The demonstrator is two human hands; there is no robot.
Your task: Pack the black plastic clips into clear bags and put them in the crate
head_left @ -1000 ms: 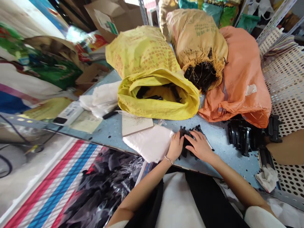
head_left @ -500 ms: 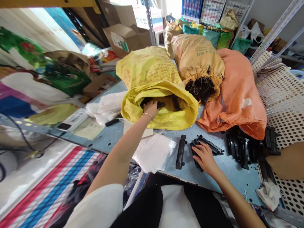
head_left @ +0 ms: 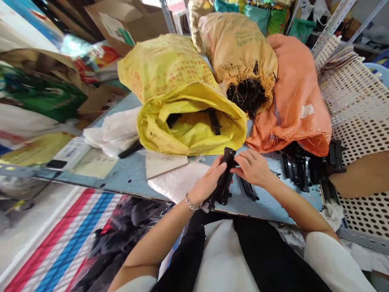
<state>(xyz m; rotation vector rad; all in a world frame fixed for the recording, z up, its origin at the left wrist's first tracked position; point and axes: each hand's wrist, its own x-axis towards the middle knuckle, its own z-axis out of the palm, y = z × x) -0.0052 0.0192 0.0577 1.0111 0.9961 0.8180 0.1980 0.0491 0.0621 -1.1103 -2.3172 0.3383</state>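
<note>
Both my hands are at the front of the speckled blue table [head_left: 130, 172]. My left hand [head_left: 208, 182] grips a long black plastic part [head_left: 223, 182], and my right hand [head_left: 252, 167] pinches its upper end. A thin black strip [head_left: 248, 188] lies on the table under my right wrist. Black parts show inside the mouth of the open yellow woven sack [head_left: 190, 125]. More of them are heaped at the right [head_left: 299, 168], beside the orange sack [head_left: 293, 105]. A tan sack [head_left: 240, 52] has black parts bunched at its mouth.
A white plastic sheet [head_left: 179, 180] and a pale card [head_left: 165, 164] lie left of my hands. White perforated shelving [head_left: 361, 134] stands at the right. A striped bag [head_left: 75, 239] holding black items in clear plastic sits below the table's front edge at the left.
My left hand has come out of the yellow sack and joined my right hand on one black part, now lifted above the table. The black pieces earlier under and beside my right hand have shifted.
</note>
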